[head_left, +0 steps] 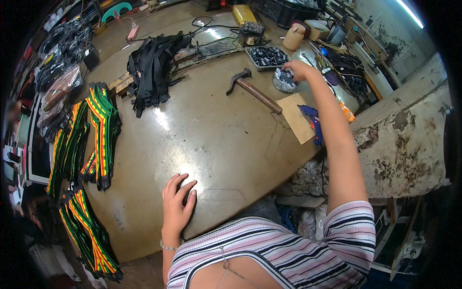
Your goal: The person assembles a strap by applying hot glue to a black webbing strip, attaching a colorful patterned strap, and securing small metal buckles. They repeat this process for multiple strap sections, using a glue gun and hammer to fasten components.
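Note:
My left hand [178, 204] rests on the tabletop by its near edge, fingers spread and nothing in them. Far to the right, my right hand [299, 71] reaches over a round clear tub [285, 87] of small grey and black pieces. Its fingers are bent together at the tub's rim; whatever they grip is too small to make out. Just beyond stands a rectangular tray [267, 57] filled with small black pieces. A hammer [255, 90] with a wooden handle lies left of the tub. Beside my right forearm are a tan board [296, 118] and a blue glue gun [313, 120].
Black strips [154, 67] lie in a heap at the far left-centre. Bundles of green, yellow and red woven straps [102, 130] lie along the left edge. A beige bottle [294, 37] and a yellow container [244, 15] stand at the back. A peeling wall ledge [399, 139] borders the right.

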Available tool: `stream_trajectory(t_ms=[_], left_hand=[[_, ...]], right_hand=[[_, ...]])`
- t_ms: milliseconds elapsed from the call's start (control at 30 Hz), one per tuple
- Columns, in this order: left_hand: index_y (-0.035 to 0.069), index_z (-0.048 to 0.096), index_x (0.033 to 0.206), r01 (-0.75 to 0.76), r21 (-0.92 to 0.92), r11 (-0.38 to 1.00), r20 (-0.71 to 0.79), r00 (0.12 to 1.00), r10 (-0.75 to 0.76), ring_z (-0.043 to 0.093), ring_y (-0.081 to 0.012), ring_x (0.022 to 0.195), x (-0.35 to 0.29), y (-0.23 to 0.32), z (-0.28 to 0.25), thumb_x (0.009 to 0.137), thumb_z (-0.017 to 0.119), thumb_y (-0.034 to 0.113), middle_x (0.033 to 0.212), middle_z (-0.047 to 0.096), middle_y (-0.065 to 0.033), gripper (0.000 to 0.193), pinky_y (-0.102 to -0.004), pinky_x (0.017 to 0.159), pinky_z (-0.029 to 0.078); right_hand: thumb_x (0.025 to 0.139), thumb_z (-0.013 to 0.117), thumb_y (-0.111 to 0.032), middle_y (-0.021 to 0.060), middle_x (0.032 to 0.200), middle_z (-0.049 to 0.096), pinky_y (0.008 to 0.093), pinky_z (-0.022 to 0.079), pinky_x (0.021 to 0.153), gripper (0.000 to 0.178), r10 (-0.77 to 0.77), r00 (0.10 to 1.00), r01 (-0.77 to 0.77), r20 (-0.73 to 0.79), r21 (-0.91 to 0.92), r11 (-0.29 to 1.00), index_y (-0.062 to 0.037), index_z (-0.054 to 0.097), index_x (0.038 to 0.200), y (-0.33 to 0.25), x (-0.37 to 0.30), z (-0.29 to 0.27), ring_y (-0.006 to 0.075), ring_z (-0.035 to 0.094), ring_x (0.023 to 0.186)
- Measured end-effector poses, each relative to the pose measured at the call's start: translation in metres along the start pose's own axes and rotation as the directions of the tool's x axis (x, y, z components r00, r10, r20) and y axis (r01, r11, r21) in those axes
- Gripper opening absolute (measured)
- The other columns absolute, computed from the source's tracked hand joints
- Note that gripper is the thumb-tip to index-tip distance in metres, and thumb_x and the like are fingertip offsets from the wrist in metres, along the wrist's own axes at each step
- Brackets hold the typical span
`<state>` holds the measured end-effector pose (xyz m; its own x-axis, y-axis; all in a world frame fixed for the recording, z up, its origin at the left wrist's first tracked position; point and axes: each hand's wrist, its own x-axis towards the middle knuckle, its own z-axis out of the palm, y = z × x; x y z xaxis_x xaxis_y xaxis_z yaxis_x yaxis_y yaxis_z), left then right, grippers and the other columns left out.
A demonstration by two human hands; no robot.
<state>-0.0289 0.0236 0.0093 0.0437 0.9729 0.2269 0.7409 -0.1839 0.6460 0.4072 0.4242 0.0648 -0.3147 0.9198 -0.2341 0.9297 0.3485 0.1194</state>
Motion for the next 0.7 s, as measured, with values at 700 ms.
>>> stream_trajectory(t_ms=[700], left_hand=[[0.012, 0.072, 0.109, 0.02, 0.011, 1.0, 0.0, 1.0, -0.02, 0.049, -0.0326, 0.128, 0.001, 0.0, 0.002, 0.088, 0.067, 0.013, 0.128, 0.06, -0.0091, 0.022, -0.045, 0.107, 0.035]], right_hand=[[0.059, 0.088, -0.018, 0.0152, 0.097, 0.068, 0.0449, 0.051, 0.082, 0.053, -0.156, 0.987, 0.157, -0.034, 0.014, 0.988, -0.0068, 0.068, 0.107, 0.0, -0.021, -0.008, 0.0346, 0.065, 0.096]])
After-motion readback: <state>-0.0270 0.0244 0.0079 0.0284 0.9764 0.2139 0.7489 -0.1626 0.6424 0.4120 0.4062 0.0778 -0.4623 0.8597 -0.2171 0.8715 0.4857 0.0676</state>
